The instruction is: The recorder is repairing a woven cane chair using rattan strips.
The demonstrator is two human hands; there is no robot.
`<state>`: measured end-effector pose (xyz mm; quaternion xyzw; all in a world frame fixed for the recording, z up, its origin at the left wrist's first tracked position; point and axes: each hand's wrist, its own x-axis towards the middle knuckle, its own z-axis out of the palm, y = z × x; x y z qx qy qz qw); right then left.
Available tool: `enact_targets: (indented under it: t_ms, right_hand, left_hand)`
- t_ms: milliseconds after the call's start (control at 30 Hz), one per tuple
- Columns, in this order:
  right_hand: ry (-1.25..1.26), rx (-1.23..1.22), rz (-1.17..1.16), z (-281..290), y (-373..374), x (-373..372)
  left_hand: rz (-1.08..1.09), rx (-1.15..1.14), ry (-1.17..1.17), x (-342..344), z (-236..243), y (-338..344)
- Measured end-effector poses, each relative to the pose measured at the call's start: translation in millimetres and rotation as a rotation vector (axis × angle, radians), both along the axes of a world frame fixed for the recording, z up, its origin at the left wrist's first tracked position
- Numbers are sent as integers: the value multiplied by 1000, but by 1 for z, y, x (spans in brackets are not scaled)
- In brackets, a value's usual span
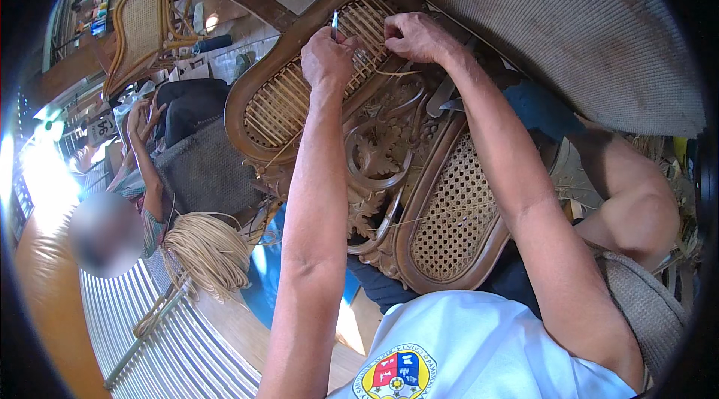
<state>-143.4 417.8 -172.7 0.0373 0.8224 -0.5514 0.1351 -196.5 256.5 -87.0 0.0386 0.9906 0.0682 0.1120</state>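
Work in hand: caning of a carved wooden chair frame [389, 152] that lies across the person's lap. Items follow from left to right.

Bundle of loose cane strands [206, 253]: lies at lower left, beside a seated co-worker, well apart from both hands. It appears to be the reserve stock.

Upper oval panel [281, 103]: the weave shows mainly parallel strands with open gaps between them. Judged from this, the panel is only partly woven. The rim section under the hands is the area in progress.

Left hand [327, 54]: grip closed around a small pointed metal tool [335, 20], whose tip projects above the fist. The hand rests on the woven face of the upper panel, near its top rim.

Right hand [416, 35]: just beside the left hand, fingers curled together at the panel rim. A thin cane strand [393, 71] runs out from beneath it; the fingers appear to pinch this strand, though the contact itself is hidden.

Lower oval panel [453, 219]: carries a full, regular open-mesh pattern across its whole face. It is judged complete.

Remaining work, as a judgement: crossing and diagonal strands on the upper panel.
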Motion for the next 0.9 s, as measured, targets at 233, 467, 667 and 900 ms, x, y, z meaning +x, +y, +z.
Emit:
enact_targets:
  t_ms: [233, 467, 667, 900]
  right_hand:
    - [114, -21, -73, -14, -10, -1]
    - [122, -44, -82, -13, -7, -2]
    - [79, 34, -47, 0, -3, -1]
    - [85, 78, -75, -7, -8, -4]
  left_hand:
    - [-52, -42, -13, -1, 4, 4]
    - [-135, -81, -3, -3, 3, 5]
    - [-251, -107, -21, -4, 7, 7]
    - [-244, -92, -13, 1, 2, 4]
